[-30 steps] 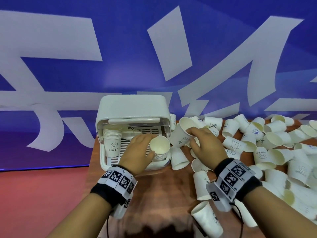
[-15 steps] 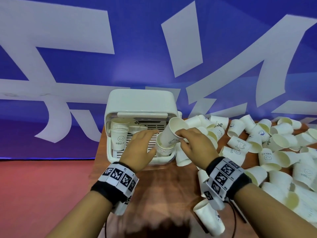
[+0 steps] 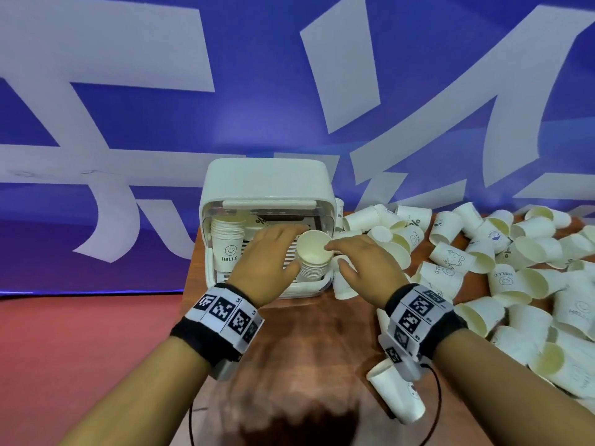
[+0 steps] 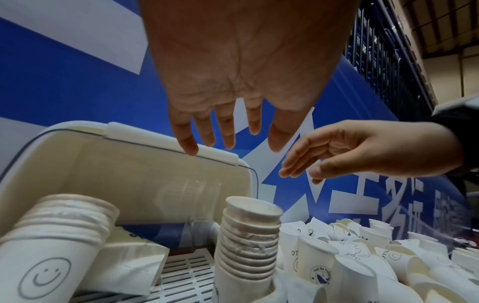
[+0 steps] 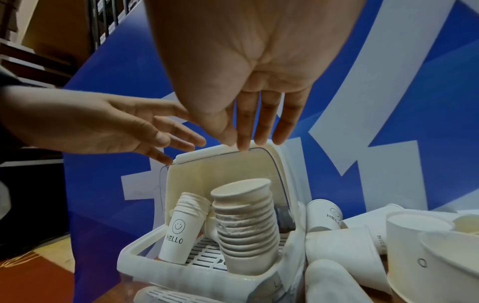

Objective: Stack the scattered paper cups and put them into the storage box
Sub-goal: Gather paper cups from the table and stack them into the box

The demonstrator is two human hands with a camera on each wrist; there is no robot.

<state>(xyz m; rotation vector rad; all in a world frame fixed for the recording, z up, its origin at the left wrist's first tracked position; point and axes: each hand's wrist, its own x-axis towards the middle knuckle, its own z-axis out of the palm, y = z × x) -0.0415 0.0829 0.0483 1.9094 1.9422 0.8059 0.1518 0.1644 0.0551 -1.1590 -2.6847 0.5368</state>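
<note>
Wooden worktop [image 3: 299,329]: white storage box [image 3: 267,178] at its far left edge, lid raised. Loose paper cups [image 3: 502,278] scattered over the right side. Inside box: tall cup stack [image 5: 246,227] at front right, shorter "HELLO" stack [image 3: 227,246] at back left. Left hand [image 3: 267,262] and right hand [image 3: 360,262] hover either side of the tall stack, fingers spread and straight, holding nothing.

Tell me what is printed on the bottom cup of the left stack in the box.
A smiley face above "HELLO" on the bottom cup; right wrist view.
</note>
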